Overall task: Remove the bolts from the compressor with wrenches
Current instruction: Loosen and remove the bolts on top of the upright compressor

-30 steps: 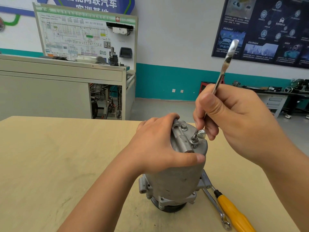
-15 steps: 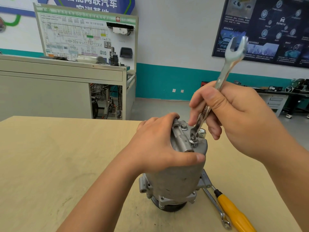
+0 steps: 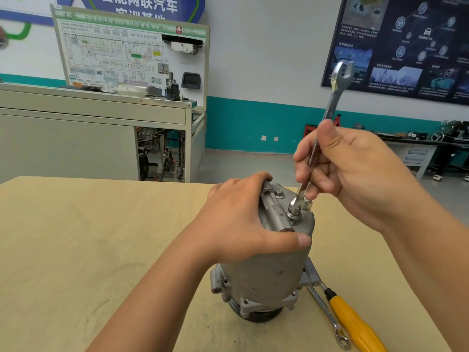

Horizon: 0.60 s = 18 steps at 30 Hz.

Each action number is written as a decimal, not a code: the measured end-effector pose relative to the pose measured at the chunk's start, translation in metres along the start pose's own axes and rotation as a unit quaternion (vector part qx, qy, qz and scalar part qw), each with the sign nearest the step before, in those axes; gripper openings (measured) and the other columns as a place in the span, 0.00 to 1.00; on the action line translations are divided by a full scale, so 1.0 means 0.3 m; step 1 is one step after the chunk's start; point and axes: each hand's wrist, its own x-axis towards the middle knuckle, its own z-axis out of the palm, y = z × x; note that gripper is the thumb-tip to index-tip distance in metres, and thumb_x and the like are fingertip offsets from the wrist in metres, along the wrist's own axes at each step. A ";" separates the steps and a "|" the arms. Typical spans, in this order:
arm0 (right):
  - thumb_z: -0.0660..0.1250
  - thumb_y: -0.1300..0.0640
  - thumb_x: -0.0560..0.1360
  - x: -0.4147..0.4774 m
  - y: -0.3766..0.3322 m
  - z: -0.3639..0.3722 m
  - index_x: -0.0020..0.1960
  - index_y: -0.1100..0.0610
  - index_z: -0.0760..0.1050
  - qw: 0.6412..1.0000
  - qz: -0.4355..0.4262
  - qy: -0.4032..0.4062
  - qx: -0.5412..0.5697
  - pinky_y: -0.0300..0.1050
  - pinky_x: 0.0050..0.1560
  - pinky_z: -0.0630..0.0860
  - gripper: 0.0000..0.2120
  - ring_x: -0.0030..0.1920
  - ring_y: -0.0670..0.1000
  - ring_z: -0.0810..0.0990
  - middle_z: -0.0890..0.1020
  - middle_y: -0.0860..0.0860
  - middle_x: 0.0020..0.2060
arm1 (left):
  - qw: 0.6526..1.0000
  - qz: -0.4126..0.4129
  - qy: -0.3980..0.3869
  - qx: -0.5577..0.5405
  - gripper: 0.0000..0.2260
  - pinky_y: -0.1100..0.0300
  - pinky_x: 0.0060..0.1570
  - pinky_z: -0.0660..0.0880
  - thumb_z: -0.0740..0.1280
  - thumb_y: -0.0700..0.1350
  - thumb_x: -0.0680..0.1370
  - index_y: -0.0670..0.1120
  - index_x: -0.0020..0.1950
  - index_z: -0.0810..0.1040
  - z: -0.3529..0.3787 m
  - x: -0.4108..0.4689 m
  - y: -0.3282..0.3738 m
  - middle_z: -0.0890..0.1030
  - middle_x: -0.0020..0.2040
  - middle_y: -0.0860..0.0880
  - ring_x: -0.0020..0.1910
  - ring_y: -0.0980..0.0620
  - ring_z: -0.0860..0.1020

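A grey metal compressor (image 3: 266, 273) stands upright on the wooden table (image 3: 88, 250). My left hand (image 3: 236, 222) grips its top, thumb across the front and fingers over the back. My right hand (image 3: 355, 171) holds a silver open-end wrench (image 3: 337, 82) almost upright. The wrench's lower jaw sits on a raised bolt (image 3: 294, 212) on the compressor's top. A second bolt (image 3: 278, 193) sits seated further back on the top.
A second silver wrench (image 3: 327, 313) and a yellow-handled screwdriver (image 3: 355, 323) lie on the table just right of the compressor's base. A grey training bench with a wiring board (image 3: 132, 52) stands behind the table.
My right hand has turned the upright wrench about its own length on the bolt, so its upper jaw shows a different face. The left hand and compressor have stayed put.
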 end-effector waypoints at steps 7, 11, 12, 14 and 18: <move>0.55 0.47 0.77 0.030 -0.006 0.034 0.38 0.57 0.71 0.990 -0.029 -0.035 -0.134 0.36 0.24 0.66 0.17 0.23 0.45 0.65 0.70 0.46 0.23 | 1.000 0.008 -0.001 -0.005 0.47 0.52 0.61 0.68 0.58 0.76 0.54 0.56 0.69 0.62 -0.002 0.002 0.003 0.72 0.57 0.59 0.58 0.55 0.70; 0.55 0.53 0.81 0.036 -0.017 0.033 0.43 0.59 0.76 0.979 -0.042 -0.045 -0.195 0.38 0.22 0.65 0.16 0.20 0.45 0.65 0.76 0.50 0.28 | 1.000 0.011 0.000 -0.008 0.48 0.52 0.61 0.68 0.56 0.76 0.54 0.56 0.70 0.61 -0.007 -0.003 0.005 0.71 0.56 0.59 0.57 0.55 0.69; 0.56 0.52 0.80 0.033 -0.019 0.032 0.43 0.60 0.77 0.981 -0.043 -0.047 -0.186 0.38 0.21 0.64 0.16 0.20 0.46 0.65 0.77 0.51 0.28 | 1.000 0.012 -0.001 -0.010 0.47 0.51 0.61 0.68 0.56 0.76 0.54 0.55 0.69 0.62 -0.008 -0.003 0.006 0.71 0.56 0.59 0.57 0.55 0.69; 0.57 0.50 0.78 0.023 -0.024 0.032 0.42 0.61 0.77 0.983 -0.048 -0.057 -0.168 0.37 0.19 0.64 0.17 0.18 0.47 0.66 0.79 0.53 0.29 | 1.000 0.016 -0.002 -0.016 0.43 0.51 0.59 0.69 0.57 0.76 0.55 0.55 0.65 0.65 -0.009 -0.003 0.007 0.73 0.54 0.59 0.55 0.55 0.71; 0.58 0.47 0.72 -0.002 -0.033 0.031 0.39 0.60 0.76 0.985 -0.052 -0.075 -0.146 0.36 0.19 0.67 0.17 0.21 0.47 0.74 0.79 0.53 0.28 | 1.000 0.015 0.000 -0.015 0.39 0.50 0.57 0.70 0.61 0.75 0.57 0.54 0.61 0.67 -0.007 0.001 0.007 0.73 0.51 0.58 0.52 0.54 0.71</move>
